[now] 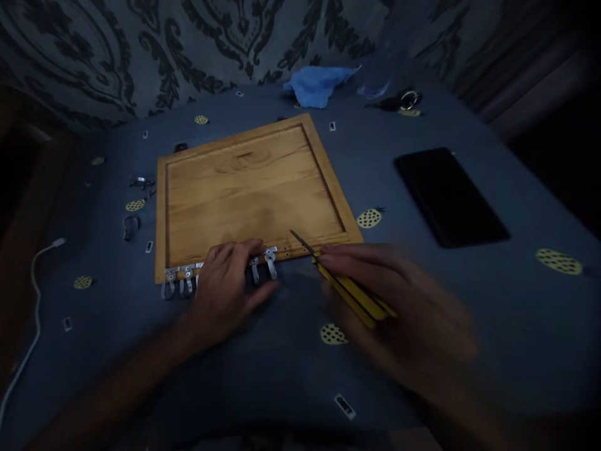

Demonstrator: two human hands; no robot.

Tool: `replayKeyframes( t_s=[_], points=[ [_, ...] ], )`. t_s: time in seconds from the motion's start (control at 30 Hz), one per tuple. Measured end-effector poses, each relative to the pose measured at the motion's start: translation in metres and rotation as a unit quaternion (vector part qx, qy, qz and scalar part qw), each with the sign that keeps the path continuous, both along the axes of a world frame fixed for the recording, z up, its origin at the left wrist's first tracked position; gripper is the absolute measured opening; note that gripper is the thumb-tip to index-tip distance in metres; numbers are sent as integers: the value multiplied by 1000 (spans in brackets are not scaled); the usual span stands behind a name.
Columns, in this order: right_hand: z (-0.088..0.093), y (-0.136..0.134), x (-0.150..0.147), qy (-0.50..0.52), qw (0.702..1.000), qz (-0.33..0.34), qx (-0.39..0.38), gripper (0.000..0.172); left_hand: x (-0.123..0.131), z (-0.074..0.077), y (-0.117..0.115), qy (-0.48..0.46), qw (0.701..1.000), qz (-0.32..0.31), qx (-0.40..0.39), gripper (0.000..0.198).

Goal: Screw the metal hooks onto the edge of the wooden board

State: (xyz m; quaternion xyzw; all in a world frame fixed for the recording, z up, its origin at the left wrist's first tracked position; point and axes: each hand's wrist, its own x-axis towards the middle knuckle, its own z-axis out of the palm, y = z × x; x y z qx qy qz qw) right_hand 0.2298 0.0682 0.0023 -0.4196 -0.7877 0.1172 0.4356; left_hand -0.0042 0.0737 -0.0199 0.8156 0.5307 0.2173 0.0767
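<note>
Pressing left hand palm-down on near edge of wooden board, fingers loosely spread and clasping nothing, covering the middle of a row of metal hooks fixed along that edge. More of the row showing on both sides of the hand, hanging off the edge toward the camera. Gripping yellow-handled screwdriver in right hand, fingers closed round the handle, hand badly motion-blurred. Shaft angled up and left, tip at the board's near rim just right of the last hook; touching or just above, cannot tell. Hands near each other, not touching. Board lying flat on counter covered in blue cloth with yellow dotted spots, raised rim all round, inner face bare. Black phone flat on the cloth right of the board, well apart from it. Crumpled blue rag past the board's far corner. Key ring with dark bits near the rag, further right. Small loose metal parts on the cloth left of the board. White cable trailing along the left side. Dark patterned fabric behind the counter.
</note>
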Motion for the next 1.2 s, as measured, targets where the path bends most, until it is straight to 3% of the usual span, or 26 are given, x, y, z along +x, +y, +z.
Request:
replayKeyframes(
  t_s=[0.13, 0.27, 0.4, 0.57, 0.77, 0.87, 0.97, 1.1, 1.2],
  points=[
    [-5, 10, -5, -34, 998, 30, 34, 38, 0, -3, 1, -22, 1000, -13, 12, 48],
    [-21, 18, -9, -89, 995, 19, 40, 36, 0, -2, 1, -26, 999, -15, -12, 46],
    [-38, 28, -12, -134, 984, 21, 117, 29, 0, 2, 1, -26, 998, -13, -48, 52],
    [-44, 37, -13, -165, 973, 36, 154, 26, 2, 4, 2, -18, 995, -7, -100, 54],
    [-46, 42, -8, -140, 983, 32, 112, 24, 3, 7, 3, -9, 993, -8, -116, 53],
    [-41, 48, -14, -111, 987, 38, 110, 22, 1, 9, 3, 0, 993, -16, -120, 52],
    [-22, 61, -33, -76, 989, 70, 102, 22, 1, 8, 4, 2, 993, -22, -115, 51],
    [7, 92, -80, -67, 982, 164, 62, 18, 2, -3, 5, -1, 995, -15, -101, 59],
    [19, 121, -126, -96, 968, 231, 21, 20, 2, -5, 5, -3, 995, -12, -101, 63]
  ],
)
